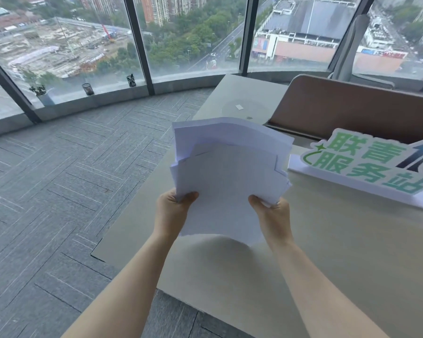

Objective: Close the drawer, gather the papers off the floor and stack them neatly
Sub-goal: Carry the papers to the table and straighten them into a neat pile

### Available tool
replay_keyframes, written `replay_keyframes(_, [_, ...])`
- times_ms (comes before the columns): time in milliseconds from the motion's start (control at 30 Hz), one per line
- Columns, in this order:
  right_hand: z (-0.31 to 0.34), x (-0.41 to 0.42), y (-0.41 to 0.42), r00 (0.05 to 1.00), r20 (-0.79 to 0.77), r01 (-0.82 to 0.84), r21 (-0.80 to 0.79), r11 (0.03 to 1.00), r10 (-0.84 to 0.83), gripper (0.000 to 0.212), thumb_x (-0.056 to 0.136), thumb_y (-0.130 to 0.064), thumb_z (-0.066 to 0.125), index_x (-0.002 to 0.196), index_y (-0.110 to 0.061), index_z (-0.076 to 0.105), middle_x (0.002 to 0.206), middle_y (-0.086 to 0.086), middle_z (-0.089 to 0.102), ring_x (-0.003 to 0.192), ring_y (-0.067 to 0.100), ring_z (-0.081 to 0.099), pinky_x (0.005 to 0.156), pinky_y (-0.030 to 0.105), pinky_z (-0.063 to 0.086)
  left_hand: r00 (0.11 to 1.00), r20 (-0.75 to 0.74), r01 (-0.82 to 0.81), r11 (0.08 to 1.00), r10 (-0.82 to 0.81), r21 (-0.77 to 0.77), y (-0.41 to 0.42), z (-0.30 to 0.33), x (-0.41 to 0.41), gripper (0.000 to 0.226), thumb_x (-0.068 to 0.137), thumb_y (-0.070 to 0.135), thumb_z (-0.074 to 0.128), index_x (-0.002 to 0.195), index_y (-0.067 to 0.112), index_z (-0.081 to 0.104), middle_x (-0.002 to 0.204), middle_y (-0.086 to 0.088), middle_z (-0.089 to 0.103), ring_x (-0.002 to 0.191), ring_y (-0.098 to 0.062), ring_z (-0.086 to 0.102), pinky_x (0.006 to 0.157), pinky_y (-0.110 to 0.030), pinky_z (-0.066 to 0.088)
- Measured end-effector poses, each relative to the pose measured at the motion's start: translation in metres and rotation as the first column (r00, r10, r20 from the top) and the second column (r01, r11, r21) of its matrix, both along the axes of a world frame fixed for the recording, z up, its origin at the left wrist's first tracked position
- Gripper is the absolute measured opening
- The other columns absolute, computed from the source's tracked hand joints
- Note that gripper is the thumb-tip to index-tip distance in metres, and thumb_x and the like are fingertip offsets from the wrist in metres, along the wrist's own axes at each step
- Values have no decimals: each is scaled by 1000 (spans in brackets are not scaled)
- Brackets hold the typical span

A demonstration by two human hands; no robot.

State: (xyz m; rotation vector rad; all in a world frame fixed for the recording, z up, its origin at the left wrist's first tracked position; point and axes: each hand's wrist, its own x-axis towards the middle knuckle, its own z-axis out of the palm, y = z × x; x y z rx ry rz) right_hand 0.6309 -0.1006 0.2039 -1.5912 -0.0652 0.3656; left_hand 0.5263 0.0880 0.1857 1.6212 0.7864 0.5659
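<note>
Hands: the left hand (172,211) and right hand (271,213) each pinch a lower corner of the uneven stack of white paper sheets (227,174), held tilted above the beige desk (327,252) near its left edge. Beside it stands a green-lettered white sign (366,164), cut off at right.

White papers (230,172), an uneven sheaf (edges staggered, not squared), held upright above the desk, lower corners pinched from both sides.
</note>
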Motion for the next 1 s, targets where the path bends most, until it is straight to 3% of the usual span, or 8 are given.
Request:
replay_keyframes(67, [10, 0, -5, 999, 32, 29, 10, 1000, -29, 12, 81, -1, 68, 92, -1, 68, 80, -4, 67, 69, 8, 59, 68, 26, 44, 1000, 5, -1, 998, 0, 60, 1, 7, 3, 33, 72, 27, 71, 56, 7, 50, 56, 10, 43, 56, -12, 35, 56, -30, 29])
replay_keyframes(167, [26, 10, -15, 981, 158, 97, 82, 992, -109, 55, 82, 1, 70, 123, -31, 53, 105, -8, 67, 96, -2, 64, 85, 15, 49, 999, -23, 28, 980, -24, 195, 6, 22, 8, 34, 77, 22, 71, 54, 17, 47, 53, 12, 36, 54, -8, 30, 53, -28, 25])
replay_keyframes(267, [39, 29, -26, 928, 324, 182, 40, 983, -185, 81, 80, -11, 76, 144, -36, 33, 145, -6, 46, 134, 5, 44, 114, 30, 34, 996, -66, 86, 899, -64, 430, 11, 46, 14, 38, 80, 19, 69, 55, 23, 41, 52, 10, 35, 51, -8, 29, 50, -27, 21])
replay_keyframes(367, [56, 43, -37, 830, 541, 218, -90, 972, -137, 92, 76, -18, 79, 151, -32, 27, 151, -11, 38, 139, 4, 33, 111, 15, 25, 987, -147, 146, 746, -65, 650, 10, 69, 21, 23, 82, 30, 63, 64, 26, 49, 58, 7, 46, 49, -8, 38, 48, -28, 24])
replay_keyframes(600, [60, 56, -43, 816, 569, 89, -296, 951, 101, 58, 78, -23, 77, 130, -35, 53, 117, -18, 64, 108, -12, 53, 92, 13, 41, 935, -346, 349, 373, -75, 860, -1, 93, 45, 16, 89, 30, 62, 79, 20, 71, 71, -3, 64, 65, -31, 60, 57, -28, 29])
replay_keyframes(767, [34, 52, -62, 852, 504, 19, -299, 954, 141, 24, 81, -16, 73, 86, -40, 76, 87, -11, 76, 80, 5, 67, 76, 38, 55, 867, -488, 495, 281, -100, 822, -10, 86, 56, 15, 90, 25, 58, 84, 17, 69, 80, -2, 68, 75, -32, 63, 58, -28, 29])
replay_keyframes(867, [22, 46, -72, 878, 434, -70, -297, 952, 200, 44, 82, -8, 72, 82, -53, 74, 84, -25, 74, 77, -6, 63, 75, 29, 51, 837, -533, 546, 244, -121, 802, -17, 77, 57, 15, 89, 24, 57, 84, 17, 69, 82, -2, 69, 77, -33, 64, 58, -28, 30])
replay_keyframes(1000, [2, 47, -80, 957, 248, -98, -205, 974, 149, 33, 77, -3, 74, 81, -36, 78, 76, -23, 72, 69, -1, 59, 65, 18, 45, 788, -600, 615, 187, -134, 766, -30, 70, 62, 16, 90, 26, 55, 87, 17, 68, 89, -2, 70, 82, -33, 64, 60, -28, 31])
